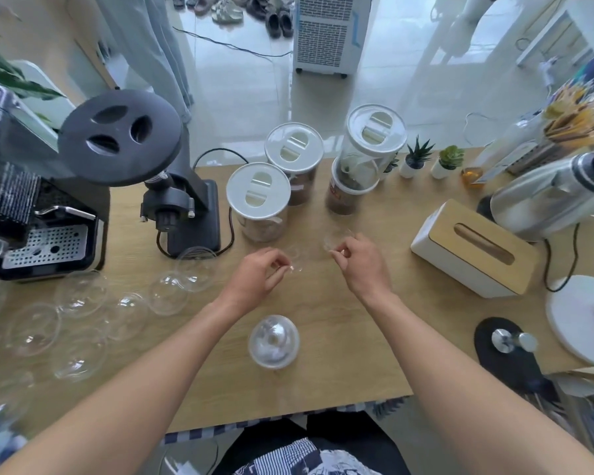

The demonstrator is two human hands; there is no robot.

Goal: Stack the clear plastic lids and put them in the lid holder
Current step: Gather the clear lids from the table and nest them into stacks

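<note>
Over the middle of the wooden table [340,337], my left hand [254,277] pinches the rim of a clear dome lid [297,257]. My right hand [360,265] pinches a second clear lid [335,240] just to the right of the first. The two lids are close together and hard to make out. A stack of clear dome lids [274,341] stands on the table near me, between my forearms. Several loose clear lids [83,296] lie scattered on the left side of the table. I cannot pick out a lid holder.
A black grinder [172,200] and an espresso machine [38,228] stand at the left. Three white-lidded jars [258,197] are behind my hands. A tissue box [474,248], a steel kettle [556,197], a white round base [583,317] and a tamper on a black mat [508,344] are on the right.
</note>
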